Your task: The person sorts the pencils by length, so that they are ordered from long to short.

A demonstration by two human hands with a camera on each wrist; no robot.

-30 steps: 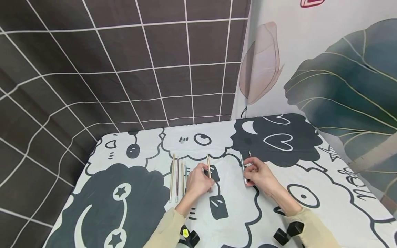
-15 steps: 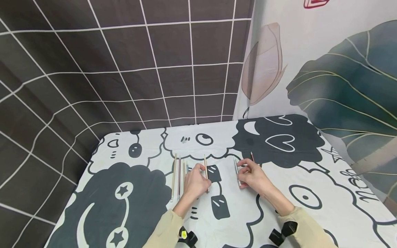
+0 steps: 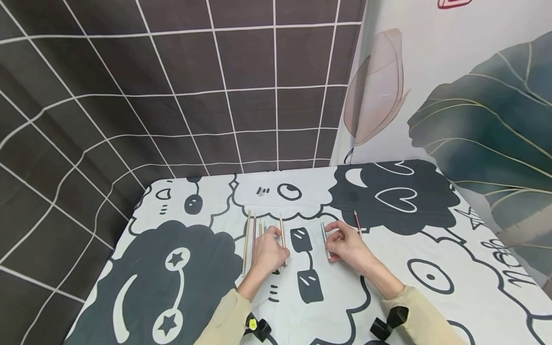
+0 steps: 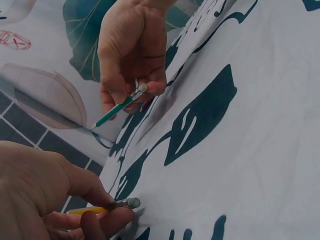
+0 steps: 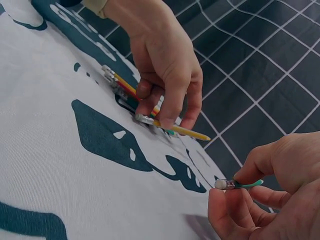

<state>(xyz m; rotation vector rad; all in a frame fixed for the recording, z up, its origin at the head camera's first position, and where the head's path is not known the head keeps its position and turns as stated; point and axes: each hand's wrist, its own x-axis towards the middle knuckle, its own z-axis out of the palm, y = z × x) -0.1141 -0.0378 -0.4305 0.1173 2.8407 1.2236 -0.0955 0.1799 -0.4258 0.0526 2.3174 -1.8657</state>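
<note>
My left hand [image 3: 267, 251] pinches a yellow pencil [image 5: 187, 132] between thumb and fingers, with its eraser end towards me and its point away. Left of that hand, several pencils [image 3: 247, 242] lie side by side on the cloth, partly hidden by the hand. Across a gap, my right hand [image 3: 348, 247] holds a green pencil [image 4: 111, 114] by its eraser end, its tip also pointing away. A red pencil [image 3: 357, 222] lies just beyond the right hand, partly hidden by it.
A white cloth [image 3: 336, 297] with dark cartoon drawings covers the table. Behind it hangs a dark curtain with a white grid [image 3: 241, 62], and at the right a leaf-patterned curtain [image 3: 491, 120].
My right hand has moved left with the green pencil, away from the red one. The left hand has shifted slightly left with the yellow pencil, closer to the row. The head view has shifted slightly.
</note>
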